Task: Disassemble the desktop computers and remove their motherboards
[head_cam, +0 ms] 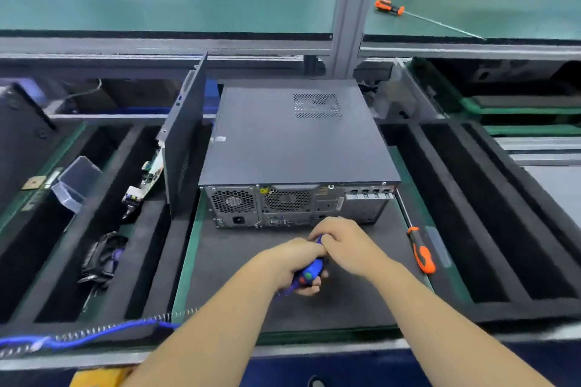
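Lying flat on dark mat (251, 261), lid on, rear panel facing near edge: desktop computer (295, 141). Gripping blue electric screwdriver (309, 273) just in front of rear panel: left hand (292, 264), fingers curled round body. Pinching screwdriver's upper end: right hand (341, 240), fingers bent, touching left hand. Trailing off to lower left: blue coiled cable (94, 331). Resting on mat to right: orange-handled screwdriver (421, 251). Standing upright beside case's left flank: dark side panel (185, 135).
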`<state>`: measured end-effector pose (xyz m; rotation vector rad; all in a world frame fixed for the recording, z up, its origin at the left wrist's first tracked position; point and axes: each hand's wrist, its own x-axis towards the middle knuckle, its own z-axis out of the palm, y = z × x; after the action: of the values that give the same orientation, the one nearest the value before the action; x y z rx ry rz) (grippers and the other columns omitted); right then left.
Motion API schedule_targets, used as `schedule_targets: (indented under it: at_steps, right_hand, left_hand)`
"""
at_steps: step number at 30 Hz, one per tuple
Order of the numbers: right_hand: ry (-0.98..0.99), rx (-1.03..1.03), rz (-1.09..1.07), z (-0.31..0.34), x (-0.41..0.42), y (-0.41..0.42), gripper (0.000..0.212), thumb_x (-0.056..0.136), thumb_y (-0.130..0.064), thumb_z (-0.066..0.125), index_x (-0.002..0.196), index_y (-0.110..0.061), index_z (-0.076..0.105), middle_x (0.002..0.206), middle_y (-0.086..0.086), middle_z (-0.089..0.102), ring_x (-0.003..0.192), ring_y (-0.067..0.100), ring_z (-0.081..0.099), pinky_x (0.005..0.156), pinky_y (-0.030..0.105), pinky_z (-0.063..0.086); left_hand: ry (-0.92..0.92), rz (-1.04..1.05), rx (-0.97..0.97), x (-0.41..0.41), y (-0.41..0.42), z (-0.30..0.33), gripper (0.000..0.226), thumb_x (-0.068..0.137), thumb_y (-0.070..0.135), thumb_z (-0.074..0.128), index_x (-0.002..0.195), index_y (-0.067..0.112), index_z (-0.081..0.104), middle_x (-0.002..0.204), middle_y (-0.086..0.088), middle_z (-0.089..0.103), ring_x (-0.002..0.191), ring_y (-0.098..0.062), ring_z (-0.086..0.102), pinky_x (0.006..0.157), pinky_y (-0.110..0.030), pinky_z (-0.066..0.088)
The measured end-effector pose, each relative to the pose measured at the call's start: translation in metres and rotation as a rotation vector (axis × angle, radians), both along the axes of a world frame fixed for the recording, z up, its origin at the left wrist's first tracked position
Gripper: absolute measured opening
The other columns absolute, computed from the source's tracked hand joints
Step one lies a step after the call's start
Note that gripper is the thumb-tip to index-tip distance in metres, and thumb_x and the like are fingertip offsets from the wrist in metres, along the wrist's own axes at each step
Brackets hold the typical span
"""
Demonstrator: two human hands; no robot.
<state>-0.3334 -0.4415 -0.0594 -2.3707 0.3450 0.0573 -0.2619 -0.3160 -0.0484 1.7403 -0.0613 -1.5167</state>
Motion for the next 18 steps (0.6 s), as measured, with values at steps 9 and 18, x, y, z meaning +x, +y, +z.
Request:
schedule_targets:
  at_steps: [9, 18]
  right_hand:
    - [-0.062, -0.029, 0.113, 0.002, 0.021, 0.009, 0.023, 0.094, -0.021, 0.050, 0.095, -0.022, 0.073, 0.099, -0.010, 0.067, 0.096, 0.014, 0.059, 0.091, 0.037, 0.046]
    - [-0.037, 0.250, 0.108, 0.007, 0.018, 0.045, 0.033, 0.094, -0.043, 0.059, 0.121, -0.028, 0.069, 0.143, -0.023, 0.040, 0.102, -0.002, 0.059, 0.093, 0.026, 0.048]
  left_hand:
    - [0.115, 0.144, -0.165, 0.009, 0.017, -0.006, 0.014, 0.101, 0.011, 0.050, 0.105, 0.000, 0.058, 0.074, -0.016, 0.065, 0.059, -0.025, 0.063, 0.062, -0.041, 0.061]
    - [0.096, 0.357, -0.285, 0.020, 0.051, -0.006, 0.017, 0.093, 0.006, 0.052, 0.103, 0.004, 0.066, 0.070, -0.012, 0.062, 0.054, -0.023, 0.060, 0.055, -0.037, 0.057]
